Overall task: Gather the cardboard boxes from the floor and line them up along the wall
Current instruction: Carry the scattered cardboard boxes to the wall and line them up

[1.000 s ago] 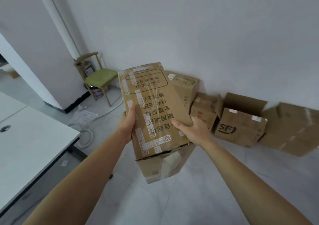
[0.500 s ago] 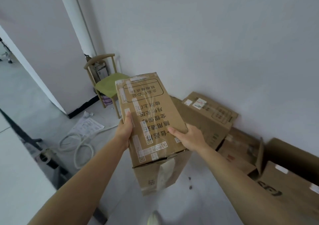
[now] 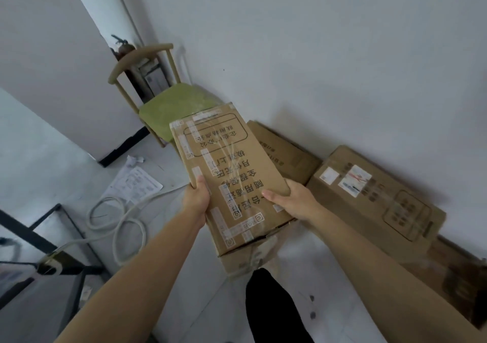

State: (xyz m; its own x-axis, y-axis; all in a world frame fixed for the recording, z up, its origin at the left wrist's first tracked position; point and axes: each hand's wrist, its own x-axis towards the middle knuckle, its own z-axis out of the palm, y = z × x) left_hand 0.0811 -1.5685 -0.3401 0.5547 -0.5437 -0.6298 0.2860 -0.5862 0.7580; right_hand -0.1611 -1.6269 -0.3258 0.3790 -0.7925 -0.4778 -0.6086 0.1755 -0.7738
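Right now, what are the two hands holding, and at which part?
A taped cardboard box, carried in the air: the left hand grips its left long edge, the right hand its right long edge.

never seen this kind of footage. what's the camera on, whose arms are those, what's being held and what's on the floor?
There is no robot here. A person wears one wide-angle camera on the head, aimed forward and down, so the two bare arms coming in from the bottom are their own.

Both hands hold one taped cardboard box with printed text: the left hand has its grip on the left edge, the right hand on the right edge. The box is off the floor.

Along the white wall lie more cardboard boxes: one just behind the held box and a larger one with labels to its right.

Also on the floor: a green-seated chair in the corner, a sheet of paper and a coiled white hose.
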